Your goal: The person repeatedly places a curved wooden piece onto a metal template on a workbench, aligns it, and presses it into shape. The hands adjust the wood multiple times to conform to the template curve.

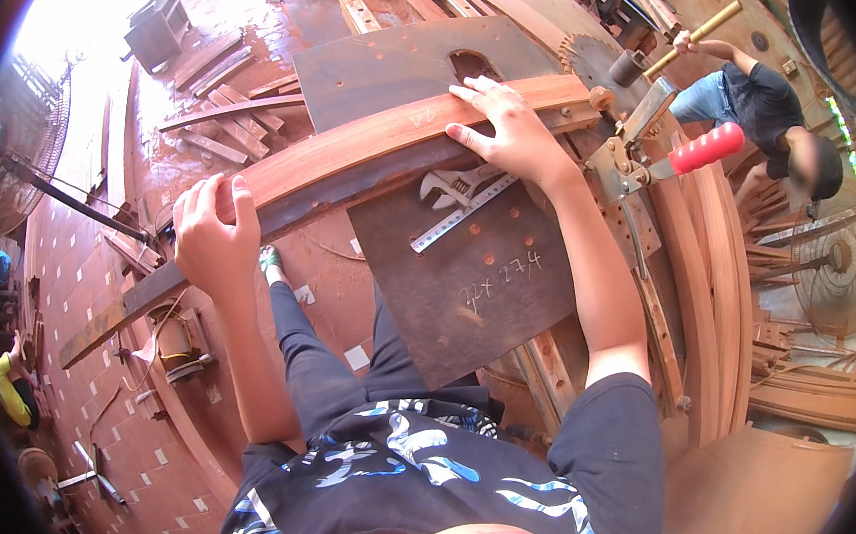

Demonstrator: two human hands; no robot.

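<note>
A long, gently curved reddish wooden board lies across the dark metal machine table, with a dark curved strip along its near side. My left hand is closed around the board's left end. Farther right, my right hand holds the board from above, its fingers reaching across the top and its thumb by the near edge. Nearer me, an adjustable wrench and a steel ruler rest on the dark plate, which has chalk marks. A toggle clamp with a red handle stands beyond my right wrist.
Behind the board, the table has an oval opening, with a toothed saw blade to its right. Wooden offcuts litter the floor at far left. Curved boards stand at right. Another person holds a pole at far right.
</note>
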